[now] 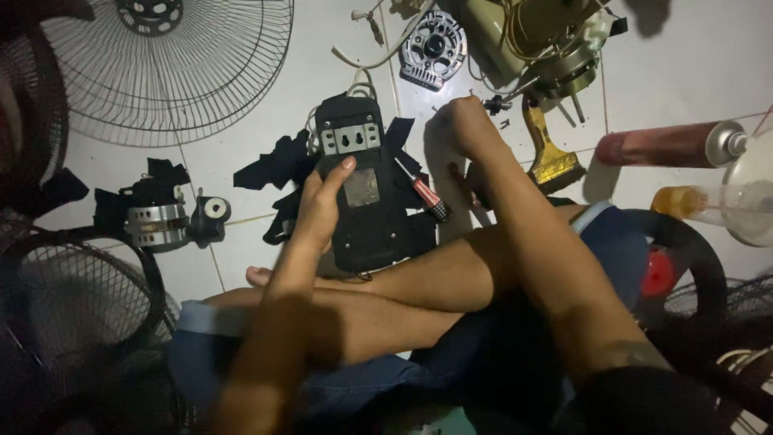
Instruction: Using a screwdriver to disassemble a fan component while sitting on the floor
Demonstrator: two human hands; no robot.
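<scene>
Two bare hands work over a white tiled floor (241, 169), lit dimly, where the person sits cross-legged. The left hand (322, 205) lies on a black fan housing (366, 201) that rests on the tiles just ahead of the crossed legs; its thumb presses the housing's face beside a grey metal plate, and the other fingers wrap the left edge, so the hand is clamped on it. The right hand (463, 121) is curled into a loose fist farther out, knuckles near a small black screw piece; whether it grips anything I cannot tell. A red-handled screwdriver (423, 193) lies between the housing and the right forearm. Toward the far edge of the floor sit a wire fan guard (185, 72), a round metal motor cover (435, 44) and a cream motor body (531, 40). A yellow-handled scraper (551, 157) and a red spray can (672, 145) lie to the right; a small motor (157, 217) sits left.
</scene>
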